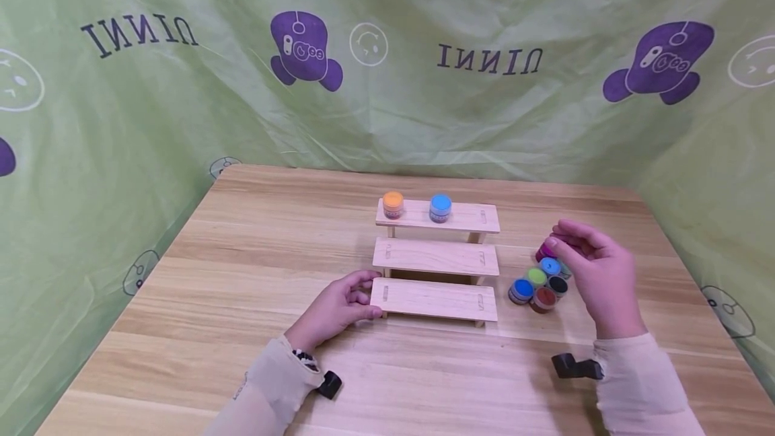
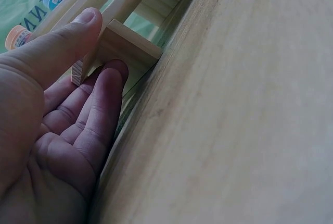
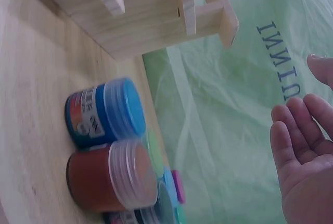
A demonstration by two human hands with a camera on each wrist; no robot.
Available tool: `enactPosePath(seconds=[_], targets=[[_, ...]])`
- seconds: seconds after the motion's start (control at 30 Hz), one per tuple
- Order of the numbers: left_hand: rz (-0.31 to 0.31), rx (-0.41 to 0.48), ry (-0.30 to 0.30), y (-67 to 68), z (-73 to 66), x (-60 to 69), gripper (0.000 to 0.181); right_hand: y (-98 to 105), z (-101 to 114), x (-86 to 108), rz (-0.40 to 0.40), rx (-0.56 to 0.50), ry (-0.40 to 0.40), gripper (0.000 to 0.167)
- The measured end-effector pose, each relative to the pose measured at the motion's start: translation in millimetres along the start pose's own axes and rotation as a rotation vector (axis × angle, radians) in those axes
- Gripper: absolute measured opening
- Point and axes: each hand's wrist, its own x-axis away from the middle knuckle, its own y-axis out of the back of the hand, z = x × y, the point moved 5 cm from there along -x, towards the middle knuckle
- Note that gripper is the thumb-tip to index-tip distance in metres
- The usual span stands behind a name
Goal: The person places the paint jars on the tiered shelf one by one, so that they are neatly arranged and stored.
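A three-step wooden display stand (image 1: 434, 256) sits mid-table. My left hand (image 1: 339, 305) grips the left end of its lowest step, thumb at the front corner; the left wrist view shows the fingers (image 2: 99, 109) beside the wooden leg. An orange-lidded jar (image 1: 393, 205) and a light-blue-lidded jar (image 1: 440, 208) stand on the top step. My right hand (image 1: 602, 278) hovers over the right-hand jars, fingers loosely bent and holding nothing. In that cluster are a blue jar (image 3: 104, 112), a brown jar (image 3: 109, 176) and a magenta-lidded jar (image 1: 545, 251), partly hidden by the hand.
Also in the cluster are a green-lidded jar (image 1: 536, 277), a black-lidded jar (image 1: 557, 284) and another light-blue-lidded jar (image 1: 549, 266). The jars stand close together just right of the stand. A green printed curtain (image 1: 387, 120) hangs behind the wooden table (image 1: 242, 241).
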Motion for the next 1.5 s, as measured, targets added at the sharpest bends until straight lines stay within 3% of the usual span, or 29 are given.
enactPosePath(seconds=[0.17,0.43,0.87,1.27,1.5], targets=[[0.0,0.006,0.002,0.3,0.0,-0.1,0.063,4.9,-8.1,-3.7,0.006,-0.014,0.013,0.039],[0.001,0.013,0.004,0.5,0.6,-0.6,0.065,13.8,-23.9,-12.9,0.013,0.109,0.028,0.039],[0.011,0.028,0.003,0.2,-0.8,0.2,0.065,28.1,-51.3,-25.0,0.047,0.147,-0.026,0.036],[0.017,0.026,0.001,-0.3,-0.3,0.0,0.065,36.3,-74.8,-27.7,0.097,0.245,-0.099,0.06],[0.015,0.01,-0.009,-0.1,-1.4,0.3,0.064,36.8,-84.6,-27.9,0.121,0.251,-0.137,0.064]])
